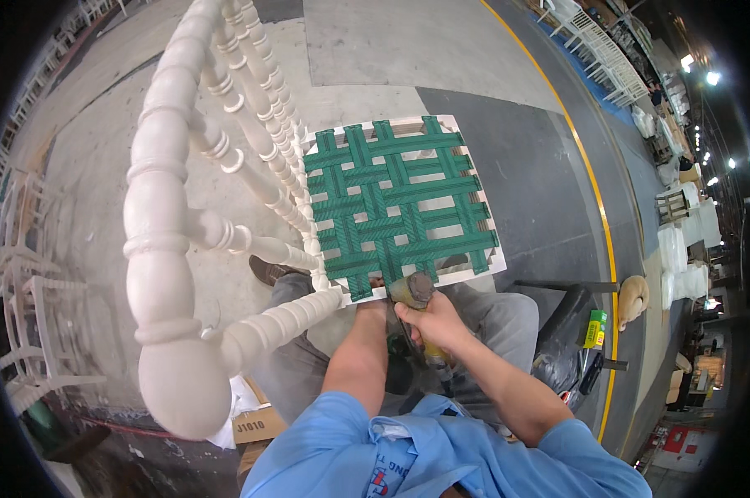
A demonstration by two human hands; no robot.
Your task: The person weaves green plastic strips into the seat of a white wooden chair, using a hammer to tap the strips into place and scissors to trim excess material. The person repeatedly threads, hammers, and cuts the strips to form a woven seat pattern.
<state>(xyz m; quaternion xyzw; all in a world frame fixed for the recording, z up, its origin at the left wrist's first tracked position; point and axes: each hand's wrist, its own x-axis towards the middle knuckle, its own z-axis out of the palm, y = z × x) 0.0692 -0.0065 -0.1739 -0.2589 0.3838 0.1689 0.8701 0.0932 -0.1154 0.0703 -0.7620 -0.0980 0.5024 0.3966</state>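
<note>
A white chair with turned spindles (161,199) stands before me, its back to the left. Green webbing straps (383,220) are woven over and under each other across its square seat frame (499,257). My right hand (438,322) is closed around a worn, round-headed power tool that looks like a staple gun (411,290). The tool sits at the seat's near edge, by the end of a strap. My left hand (375,289) reaches to that same edge, just left of the tool. Most of its fingers are hidden by the frame and webbing.
A black stool or chair (557,324) at my right bears a green-and-yellow box (595,329). A cardboard box (259,423) lies low at my left. White chair frames (43,307) stand along the left; more furniture (599,54) lines the far right beyond a yellow floor line (586,166).
</note>
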